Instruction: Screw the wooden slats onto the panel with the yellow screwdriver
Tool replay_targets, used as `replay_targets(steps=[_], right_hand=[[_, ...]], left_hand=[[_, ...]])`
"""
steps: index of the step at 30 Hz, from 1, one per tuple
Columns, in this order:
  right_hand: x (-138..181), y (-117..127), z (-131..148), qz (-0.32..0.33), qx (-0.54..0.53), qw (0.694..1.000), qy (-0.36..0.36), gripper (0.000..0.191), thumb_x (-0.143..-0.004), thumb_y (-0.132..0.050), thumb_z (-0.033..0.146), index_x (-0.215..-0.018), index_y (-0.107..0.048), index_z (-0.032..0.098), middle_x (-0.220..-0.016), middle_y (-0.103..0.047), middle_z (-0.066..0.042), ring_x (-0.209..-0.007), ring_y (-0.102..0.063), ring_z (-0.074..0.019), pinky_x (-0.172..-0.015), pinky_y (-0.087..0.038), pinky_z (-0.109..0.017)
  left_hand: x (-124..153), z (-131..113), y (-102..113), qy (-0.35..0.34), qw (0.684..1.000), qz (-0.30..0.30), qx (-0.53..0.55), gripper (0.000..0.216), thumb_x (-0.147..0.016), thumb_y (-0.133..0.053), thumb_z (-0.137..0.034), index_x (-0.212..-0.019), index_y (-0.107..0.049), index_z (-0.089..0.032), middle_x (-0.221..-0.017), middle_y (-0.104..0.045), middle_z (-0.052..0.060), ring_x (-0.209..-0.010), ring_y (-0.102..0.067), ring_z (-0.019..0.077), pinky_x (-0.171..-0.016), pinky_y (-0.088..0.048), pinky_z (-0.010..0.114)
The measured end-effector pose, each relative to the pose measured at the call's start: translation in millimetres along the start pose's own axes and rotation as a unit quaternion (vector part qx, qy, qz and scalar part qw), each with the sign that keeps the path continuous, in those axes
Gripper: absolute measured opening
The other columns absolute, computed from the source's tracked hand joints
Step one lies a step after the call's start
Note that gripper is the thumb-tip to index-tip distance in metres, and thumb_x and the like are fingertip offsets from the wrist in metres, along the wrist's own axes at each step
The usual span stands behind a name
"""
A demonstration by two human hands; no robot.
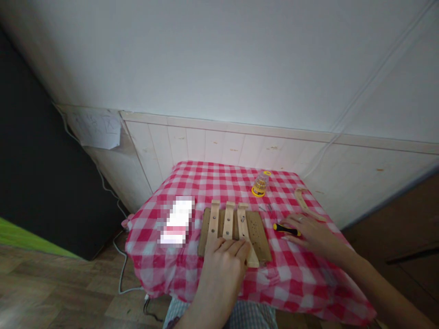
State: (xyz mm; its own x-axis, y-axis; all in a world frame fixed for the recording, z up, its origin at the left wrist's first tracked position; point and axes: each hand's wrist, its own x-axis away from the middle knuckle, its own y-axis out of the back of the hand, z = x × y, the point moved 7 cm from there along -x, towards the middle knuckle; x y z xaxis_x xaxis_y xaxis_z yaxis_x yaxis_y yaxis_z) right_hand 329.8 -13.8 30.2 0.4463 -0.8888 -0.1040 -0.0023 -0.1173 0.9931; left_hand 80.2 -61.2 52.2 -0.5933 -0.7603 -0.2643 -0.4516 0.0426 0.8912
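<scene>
My left hand (226, 258) lies over the lower part of a flat board (259, 233), its fingers bent and closed against the rightmost pale wooden strip (242, 221). Two similar strips, a middle one (228, 219) and a left one (214, 219), lie alongside, each with two dark screw heads showing. The right strip has a screw near its top and a dark hole lower down. To the right, my right hand (308, 233) has thumb and fingers around a black-and-yellow screwdriver (286, 229); its shaft is not visible.
Behind the board stands a clear, yellow-based bit case (260, 184). Small metal pieces (266, 208) lie in front of it. A curved wooden strip (305, 205) rests at right, and a blurred-out phone-like rectangle (178, 221) at left, on the checked tablecloth (212, 176). A wall (219, 141) stands behind.
</scene>
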Motion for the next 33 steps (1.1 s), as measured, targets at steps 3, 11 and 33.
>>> replay_targets(steps=[3, 11, 33], right_hand=[[0.5, -11.6, 3.2, -0.019, 0.019, 1.0, -0.003, 0.017, -0.095, -0.055, 0.023, -0.103, -0.07, 0.02, -0.098, -0.078, -0.011, -0.089, -0.075, -0.0257, -0.08, -0.058, -0.04], [-17.1, 61.4, 12.6, -0.219, -0.164, 0.957, -0.096, 0.031, -0.097, -0.052, 0.048, -0.108, -0.064, 0.021, -0.093, -0.077, -0.01, -0.08, -0.076, -0.0252, -0.072, -0.063, -0.04], [-75.2, 69.0, 58.5, -0.262, -0.408, 0.872, -0.062, 0.04, -0.09, -0.064, 0.048, -0.125, -0.059, 0.028, -0.114, -0.074, -0.01, -0.095, -0.077, -0.0271, -0.077, -0.067, -0.043]], left_hand=[[-1.1, -0.9, -1.0, -0.005, 1.0, 0.0, -0.005, 0.03, -0.094, -0.058, -0.004, -0.118, -0.068, -0.017, -0.122, -0.074, 0.004, -0.107, -0.07, 0.0196, -0.093, -0.053, 0.036], [-2.1, -1.3, 1.8, 0.009, 1.0, 0.01, 0.019, 0.027, -0.096, -0.059, -0.007, -0.12, -0.068, -0.017, -0.123, -0.073, 0.004, -0.108, -0.069, 0.0207, -0.095, -0.052, 0.038], [-9.6, -6.1, 8.2, 0.047, 0.995, 0.087, 0.021, 0.023, -0.098, -0.06, -0.013, -0.12, -0.069, -0.014, -0.122, -0.073, 0.006, -0.109, -0.069, 0.0243, -0.095, -0.051, 0.042]])
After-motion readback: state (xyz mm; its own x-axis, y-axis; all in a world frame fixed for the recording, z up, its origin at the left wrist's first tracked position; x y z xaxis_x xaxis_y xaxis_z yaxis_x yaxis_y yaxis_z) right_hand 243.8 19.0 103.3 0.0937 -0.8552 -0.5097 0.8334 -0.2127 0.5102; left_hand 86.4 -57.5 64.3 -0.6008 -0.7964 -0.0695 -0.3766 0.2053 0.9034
